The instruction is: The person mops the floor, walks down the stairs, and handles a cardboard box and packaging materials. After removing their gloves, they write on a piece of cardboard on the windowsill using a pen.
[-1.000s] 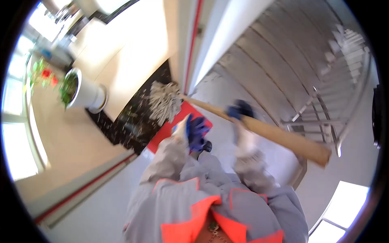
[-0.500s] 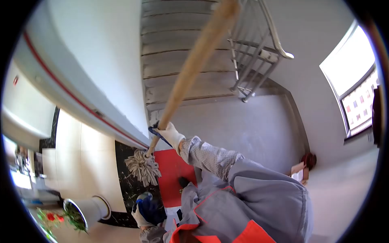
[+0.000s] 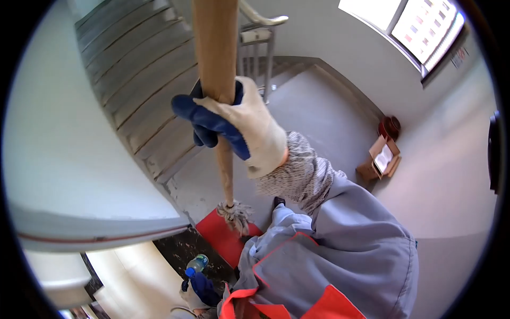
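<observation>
"So, where is the string mop [image 3: 226, 175]?"

"In the right hand [image 3: 260, 125], gloved in white with a blue coating. It grips the wooden handle [image 3: 215, 48], which stands steeply, its thick end running out of the top of the view."

"And how are those fingers?"

"Curled round the wood and closed on it, the blue fingertips showing on the far left of the grip. Below, the mop head [image 3: 235, 217] hangs over the red mat [image 3: 212, 234]; whether its strands touch the mat, I can't tell."

"What about the left hand [image 3: 206, 290]?"

"Low down, near the body, in a matching glove. A clear plastic bottle [image 3: 198, 262] with a blue cap [image 3: 190, 271] sits right at it, cap end towards the glove. The fingers are partly hidden, so I can't tell whether they pinch the bottle or merely lie against it."

"Anything around them?"

"A black marbled floor strip [image 3: 178, 249] beside the mat, concrete stairs [image 3: 149, 90] beyond the handle, a metal handrail [image 3: 263, 20] next to them, and an open cardboard box [image 3: 364, 169] by the wall on the right, well apart from both hands."
</observation>
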`<state>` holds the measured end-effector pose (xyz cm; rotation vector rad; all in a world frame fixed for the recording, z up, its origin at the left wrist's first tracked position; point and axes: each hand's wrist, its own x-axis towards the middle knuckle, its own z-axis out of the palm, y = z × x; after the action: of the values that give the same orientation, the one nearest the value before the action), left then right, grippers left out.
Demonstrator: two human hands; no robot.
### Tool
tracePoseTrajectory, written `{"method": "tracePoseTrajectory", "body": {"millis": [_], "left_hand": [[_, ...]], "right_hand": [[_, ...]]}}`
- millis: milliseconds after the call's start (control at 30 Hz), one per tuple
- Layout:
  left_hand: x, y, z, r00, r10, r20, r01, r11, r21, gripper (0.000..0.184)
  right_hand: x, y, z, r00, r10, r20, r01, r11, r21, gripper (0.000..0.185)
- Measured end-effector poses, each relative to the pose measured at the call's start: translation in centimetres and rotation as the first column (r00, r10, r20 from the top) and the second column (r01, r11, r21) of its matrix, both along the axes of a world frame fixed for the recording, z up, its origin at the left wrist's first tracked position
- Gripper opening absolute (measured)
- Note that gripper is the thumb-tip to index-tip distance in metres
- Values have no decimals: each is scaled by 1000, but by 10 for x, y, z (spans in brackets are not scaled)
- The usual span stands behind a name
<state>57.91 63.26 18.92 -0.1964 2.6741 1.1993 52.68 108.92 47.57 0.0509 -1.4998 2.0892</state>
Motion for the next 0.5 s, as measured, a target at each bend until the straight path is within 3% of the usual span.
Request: {"method": "tracePoseTrajectory", "body": {"millis": [133, 200, 267, 333, 400, 467, 500], "left_hand": [[-38, 89, 21, 997, -65, 49, 63, 997, 42, 26], [-52, 128, 32, 992, -109, 70, 105, 992, 65, 26], [-63, 157, 36, 983, -161, 84, 156, 986, 60, 27], [-90, 193, 33, 959, -267, 95, 271, 962, -40, 27], [-125, 225, 12, 919, -379, 105, 393, 896, -205, 28], [-134, 276, 16, 905, -422, -61, 390, 877, -282, 26], [-143, 301, 9, 876, -472, -96, 447, 871, -202, 24]], "right_hand": [[69, 88, 32, 986, -163, -22, 163, 986, 19, 24], [110, 126, 35, 963, -271, -5, 267, 945, 191, 24], [150, 156, 44, 918, -397, 9, 388, 901, 195, 22], [183, 191, 52, 849, -527, 26, 517, 841, 161, 23], [207, 217, 51, 712, -701, 39, 676, 699, 233, 25], [229, 248, 52, 656, -752, -66, 738, 620, 269, 21], [240, 264, 49, 625, -769, -132, 767, 574, 288, 23]]}}
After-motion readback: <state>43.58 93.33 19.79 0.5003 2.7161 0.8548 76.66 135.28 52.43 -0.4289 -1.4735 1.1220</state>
